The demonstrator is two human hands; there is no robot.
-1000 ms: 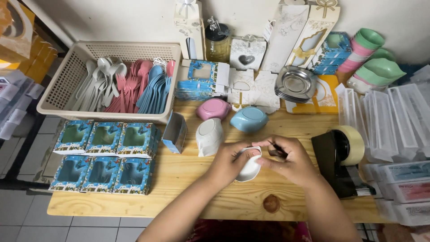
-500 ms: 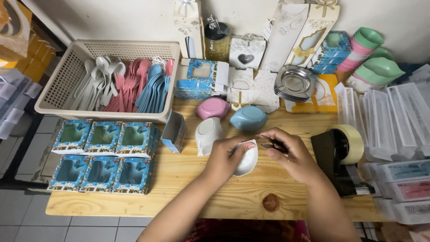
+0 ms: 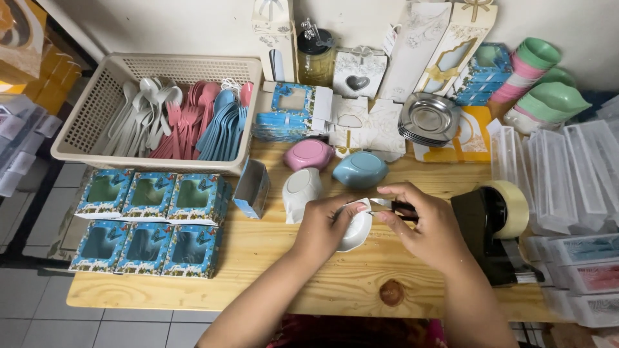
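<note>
A small white bowl [image 3: 356, 231], smooth and rounded, sits tilted over the middle of the wooden table [image 3: 258, 258], gripped by the left hand [image 3: 325, 225], whose fingers curl closed around its rim. The right hand [image 3: 422, 225] pinches a slim metal blade with a dark handle [image 3: 394, 205], its tip touching the bowl's upper edge. Just behind lie three more glossy oval dishes: a white one [image 3: 300, 190], a pink one [image 3: 308, 154] and a blue one [image 3: 360, 170]. To the right stands a black tape dispenser [image 3: 490, 225] carrying a roll of pale tape. At the left, six blue window boxes [image 3: 151, 222] stand in two rows, each holding something pale behind its clear pane. Behind them a beige perforated basket [image 3: 97, 109] is filled with plastic spoons [image 3: 187, 122] sorted in white, pink and blue. A stack of shiny metal saucers [image 3: 429, 119] rests near the wall, and clear plastic boxes [image 3: 554, 174] line the right edge.
</note>
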